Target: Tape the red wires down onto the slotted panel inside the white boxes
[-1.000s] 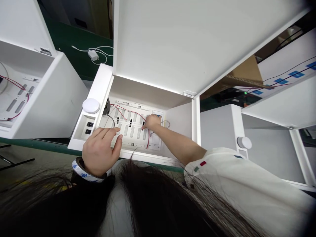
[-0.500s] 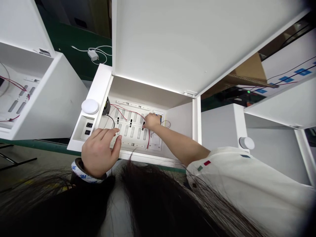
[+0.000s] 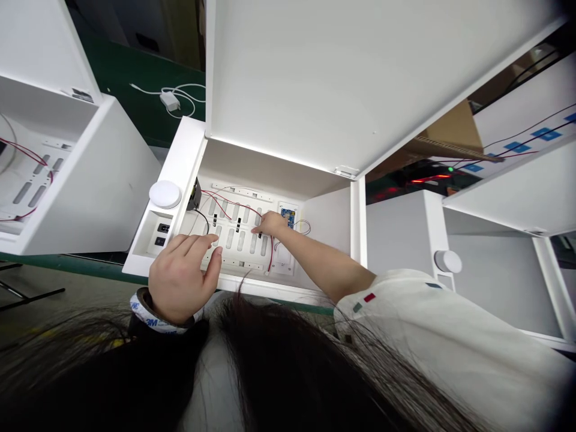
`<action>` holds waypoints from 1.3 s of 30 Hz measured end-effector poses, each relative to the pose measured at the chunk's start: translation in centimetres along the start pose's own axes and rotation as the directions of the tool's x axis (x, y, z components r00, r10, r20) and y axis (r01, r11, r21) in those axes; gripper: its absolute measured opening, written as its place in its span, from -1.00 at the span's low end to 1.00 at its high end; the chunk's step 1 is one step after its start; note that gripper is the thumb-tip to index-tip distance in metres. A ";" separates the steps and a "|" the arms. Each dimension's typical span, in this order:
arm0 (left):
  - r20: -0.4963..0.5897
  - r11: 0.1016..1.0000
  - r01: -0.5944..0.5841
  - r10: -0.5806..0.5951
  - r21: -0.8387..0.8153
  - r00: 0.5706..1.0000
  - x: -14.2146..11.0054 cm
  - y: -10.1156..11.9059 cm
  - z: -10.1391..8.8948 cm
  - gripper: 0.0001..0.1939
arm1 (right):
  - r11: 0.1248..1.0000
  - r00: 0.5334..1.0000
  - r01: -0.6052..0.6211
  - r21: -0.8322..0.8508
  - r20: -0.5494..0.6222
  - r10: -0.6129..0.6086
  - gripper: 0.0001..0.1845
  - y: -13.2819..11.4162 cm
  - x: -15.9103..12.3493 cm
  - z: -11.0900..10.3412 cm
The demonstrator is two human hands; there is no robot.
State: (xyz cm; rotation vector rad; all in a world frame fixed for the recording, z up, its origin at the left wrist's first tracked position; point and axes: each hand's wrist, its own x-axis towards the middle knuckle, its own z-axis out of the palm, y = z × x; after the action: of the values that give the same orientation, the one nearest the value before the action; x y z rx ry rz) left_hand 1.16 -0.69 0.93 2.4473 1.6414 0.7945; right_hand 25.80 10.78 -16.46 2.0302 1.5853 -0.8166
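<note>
A white box (image 3: 162, 162) stands in front of me with its lid (image 3: 315, 72) raised. My left hand (image 3: 184, 276) rests over its near left edge, fingers curved and thumb apart, holding nothing. A roll of 3M tape (image 3: 153, 321) circles that wrist. Inside the box, my right hand (image 3: 272, 224) reaches low over the slotted white floor panel (image 3: 241, 241), fingertips together beside a small black clip (image 3: 260, 236). Whatever is between those fingers is hidden. Red wires (image 3: 225, 198) run across the panel, passing by the right hand. A blue circuit board (image 3: 288, 216) sits just right of it.
Similar white boxes stand at left (image 3: 96, 174) and right (image 3: 396, 234). A white charger with cable (image 3: 170, 100) lies on the green table (image 3: 121, 72) behind. A cardboard box (image 3: 454, 132) is at the back right. The near box has a round white knob (image 3: 165, 194).
My right hand has shifted slightly left along the panel, uncovering the blue circuit board. My left hand stays put. Red lights now show at the back right.
</note>
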 end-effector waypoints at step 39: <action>-0.011 1.000 -0.012 0.013 0.010 1.000 -0.1 -0.1 0.1 -0.83 | 0.995 0.996 0.056 -0.082 -0.064 -0.062 -0.34 2.0 1.7 0.1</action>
State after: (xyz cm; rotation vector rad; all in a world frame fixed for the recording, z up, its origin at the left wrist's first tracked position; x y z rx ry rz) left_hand 1.04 -0.72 0.77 2.4666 1.6393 0.8045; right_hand 27.99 11.40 -17.73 1.9813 1.6943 -0.7008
